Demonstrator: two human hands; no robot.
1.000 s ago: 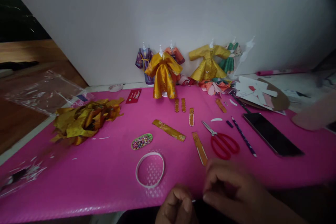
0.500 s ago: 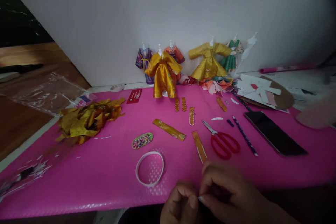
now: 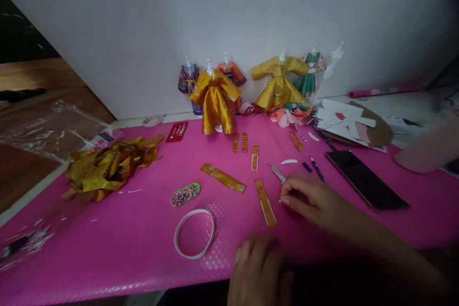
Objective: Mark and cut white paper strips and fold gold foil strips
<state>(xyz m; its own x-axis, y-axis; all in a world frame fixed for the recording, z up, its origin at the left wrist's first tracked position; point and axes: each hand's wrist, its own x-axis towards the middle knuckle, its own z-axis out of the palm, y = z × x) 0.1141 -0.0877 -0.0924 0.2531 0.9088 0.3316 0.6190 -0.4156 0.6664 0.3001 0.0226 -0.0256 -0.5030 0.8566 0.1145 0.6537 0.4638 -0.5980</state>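
My right hand is over the red-handled scissors, hiding most of their handles. Its thumb and forefinger are pinched together, with a tiny pale speck at the tips, too small to name. My left hand rests at the table's front edge, its fingers laid out and slightly bent, with nothing visible in them. Between the two hands, a little farther off, lies a gold fabric strip with white edging. A wider gold brocade strip is to its left, and a smaller edged strip lies behind it.
A white ring of tape and a bead tray lie left of my hands. Gold scraps heap up at far left. A phone and a pen are at right. Doll dresses stand along the wall.
My hands were together at the front edge, pinching something tiny. Now they are apart: the right has moved forward over the scissors, and the left has lowered and loosened its fingers.
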